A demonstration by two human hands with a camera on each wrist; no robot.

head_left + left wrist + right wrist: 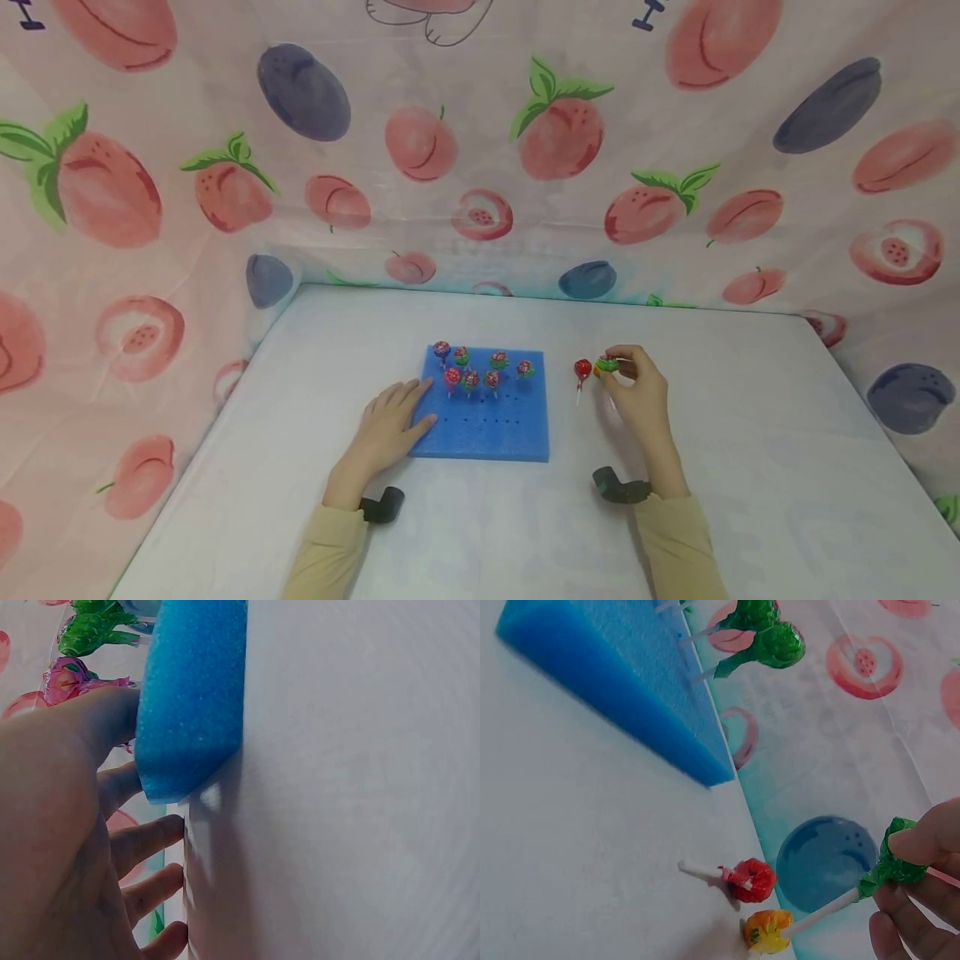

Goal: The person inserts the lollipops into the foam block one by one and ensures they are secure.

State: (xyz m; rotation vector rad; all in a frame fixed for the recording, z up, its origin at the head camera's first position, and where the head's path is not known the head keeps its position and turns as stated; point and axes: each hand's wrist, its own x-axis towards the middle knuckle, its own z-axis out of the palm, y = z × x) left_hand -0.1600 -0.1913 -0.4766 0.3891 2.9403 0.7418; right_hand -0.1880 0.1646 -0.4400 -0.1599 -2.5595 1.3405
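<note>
My right hand (pixel 641 396) pinches a green-wrapped lollipop (pixel 892 859) by its head, just above the table, its white stick slanting down to the left in the right wrist view. A red lollipop (pixel 582 368) and a yellow one (pixel 769 931) lie on the table beside that hand. Several wrapped lollipops stand upright in the far half of a blue foam board (pixel 487 442), which has rows of small holes nearer the front. My left hand (pixel 382 429) rests at the board's left edge, thumb and a finger on the foam, other fingers extended down to the table.
The white table (pixel 480 533) runs back to a hanging cloth (pixel 480 83) printed with peaches and dark plums. Black wrist mounts (pixel 618 486) sit on both forearms at the cuffs of the tan sleeves.
</note>
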